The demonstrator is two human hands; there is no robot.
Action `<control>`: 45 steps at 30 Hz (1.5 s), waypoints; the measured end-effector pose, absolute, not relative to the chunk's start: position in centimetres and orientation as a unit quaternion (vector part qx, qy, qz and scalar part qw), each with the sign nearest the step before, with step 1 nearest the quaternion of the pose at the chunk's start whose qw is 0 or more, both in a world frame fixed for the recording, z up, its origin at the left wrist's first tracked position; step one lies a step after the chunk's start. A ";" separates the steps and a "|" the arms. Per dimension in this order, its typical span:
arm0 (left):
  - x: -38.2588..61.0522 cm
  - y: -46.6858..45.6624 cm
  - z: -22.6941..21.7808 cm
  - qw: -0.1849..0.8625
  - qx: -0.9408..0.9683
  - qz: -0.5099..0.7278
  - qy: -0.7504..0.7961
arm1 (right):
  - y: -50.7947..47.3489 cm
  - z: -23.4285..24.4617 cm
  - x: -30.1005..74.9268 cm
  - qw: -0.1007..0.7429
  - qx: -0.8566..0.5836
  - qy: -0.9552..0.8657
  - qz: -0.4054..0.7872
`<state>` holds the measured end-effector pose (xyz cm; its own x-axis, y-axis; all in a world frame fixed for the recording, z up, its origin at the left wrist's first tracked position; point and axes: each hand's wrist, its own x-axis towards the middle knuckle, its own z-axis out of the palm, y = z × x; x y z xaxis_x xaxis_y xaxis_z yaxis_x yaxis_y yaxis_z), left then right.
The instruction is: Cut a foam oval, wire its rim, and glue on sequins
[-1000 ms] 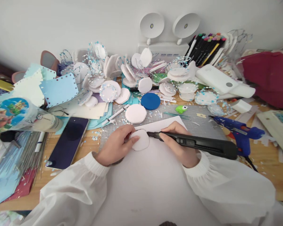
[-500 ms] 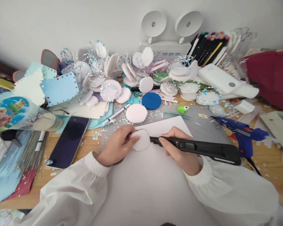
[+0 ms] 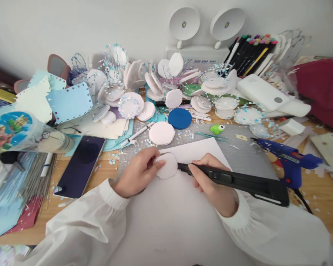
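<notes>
My left hand (image 3: 140, 171) pinches a small white disc (image 3: 168, 167), its thumb flat on top and its other fingers behind. A thin dark line runs around the disc's edge. The disc lies near the left edge of a large white sheet (image 3: 202, 147). Wrapped around a long black utility knife (image 3: 238, 181), my right hand (image 3: 211, 179) has the knife's front end at the disc's right edge. Whether the blade touches the disc or the sheet I cannot make out.
Beyond my hands lie a pinkish-white disc (image 3: 161, 133), a blue disc (image 3: 180, 118) and a green punch (image 3: 217, 128) on a grey cutting mat (image 3: 252, 155). A blue glue gun (image 3: 291, 159) is at right, a phone (image 3: 80, 166) at left. White discs with beaded trim crowd the back.
The view has shifted slightly. The knife's rear end has swung a little down and to the right, while its front end stays at the disc's edge. My left hand keeps its pinch.
</notes>
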<state>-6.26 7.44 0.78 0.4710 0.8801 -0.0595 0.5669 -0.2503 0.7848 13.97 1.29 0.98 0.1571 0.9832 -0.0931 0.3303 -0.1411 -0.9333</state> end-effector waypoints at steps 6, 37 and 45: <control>-6.3 7.5 0.8 0.397 0.759 0.201 0.477 | 1.3 0.8 14.3 0.430 -0.622 -0.525 0.390; -6.3 7.4 0.5 0.396 0.755 0.197 0.483 | 1.3 0.5 14.2 0.408 -0.641 -0.483 0.435; -6.5 7.5 0.4 0.399 0.755 0.201 0.481 | 1.6 -0.3 14.5 0.447 -0.591 -0.434 0.513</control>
<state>-6.47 7.53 0.43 0.4566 0.8861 -0.0800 0.5654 -0.2196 0.7950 14.45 1.58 -0.29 0.0981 0.9708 -0.2191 0.0546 -0.2251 -0.9728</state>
